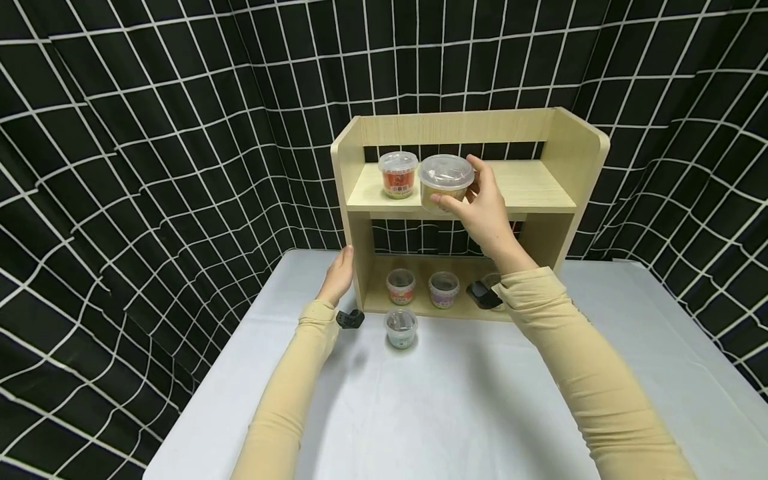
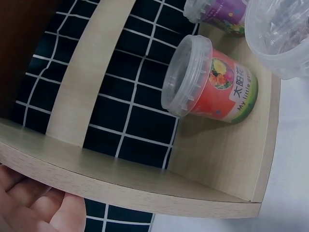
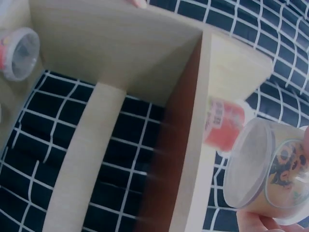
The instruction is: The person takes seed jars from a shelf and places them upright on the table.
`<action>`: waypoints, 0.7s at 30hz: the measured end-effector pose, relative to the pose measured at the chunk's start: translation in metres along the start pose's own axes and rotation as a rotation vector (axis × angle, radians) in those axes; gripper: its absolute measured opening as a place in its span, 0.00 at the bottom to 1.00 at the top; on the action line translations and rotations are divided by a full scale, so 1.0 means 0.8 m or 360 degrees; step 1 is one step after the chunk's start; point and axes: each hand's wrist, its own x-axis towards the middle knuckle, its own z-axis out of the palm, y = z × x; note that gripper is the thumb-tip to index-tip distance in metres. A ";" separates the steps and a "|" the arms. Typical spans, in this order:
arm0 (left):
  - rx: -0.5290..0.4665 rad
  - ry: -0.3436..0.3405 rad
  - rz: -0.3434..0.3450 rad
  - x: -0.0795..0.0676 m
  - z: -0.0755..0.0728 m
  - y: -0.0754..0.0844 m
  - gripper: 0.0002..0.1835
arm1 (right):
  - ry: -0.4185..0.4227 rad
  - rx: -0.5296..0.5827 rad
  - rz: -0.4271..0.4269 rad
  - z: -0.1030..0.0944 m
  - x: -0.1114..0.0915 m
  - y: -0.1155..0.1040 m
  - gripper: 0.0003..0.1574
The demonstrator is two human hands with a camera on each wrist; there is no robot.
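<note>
My right hand (image 1: 485, 212) grips a clear-lidded plastic cup (image 1: 445, 179), thumb at the front and fingers round its right side. Sunflowers show on the label of this cup (image 3: 287, 176) in the right wrist view. It is held at the front of the upper shelf, right of a lidded cup with a red label (image 1: 399, 179) standing there. My left hand (image 1: 339, 272) rests against the outside of the wooden shelf unit's left side panel (image 1: 354, 247). In the left wrist view, that hand (image 2: 36, 205) is partly hidden behind the panel edge.
On the lower shelf stand an orange-red cup (image 1: 401, 287), a purple-labelled cup (image 1: 444, 290) and another cup partly hidden by the right wrist camera (image 1: 485, 294). A pale-labelled lidded cup (image 1: 401, 328) stands on the white tabletop (image 1: 420, 413) before the unit. Black gridded cloth (image 1: 180, 167) surrounds the table.
</note>
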 end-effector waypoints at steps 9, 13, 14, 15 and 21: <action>-0.0035 0.0000 0.0001 0.000 0.000 0.000 0.34 | -0.0082 0.0124 -0.0003 0.012 -0.025 0.011 0.55; -0.0039 0.0004 0.0018 0.000 0.001 0.000 0.33 | -0.0097 0.0103 0.0039 0.013 -0.036 0.018 0.56; -0.0041 0.0004 0.0018 0.000 0.001 0.000 0.33 | -0.0100 0.0098 0.0050 0.013 -0.039 0.019 0.56; -0.0043 0.0003 0.0019 0.000 0.001 0.000 0.33 | -0.0099 0.0094 0.0061 0.012 -0.042 0.021 0.56; -0.0039 -0.0009 0.0005 -0.002 0.001 -0.001 0.34 | -0.0101 0.0069 0.0081 0.011 -0.061 0.033 0.57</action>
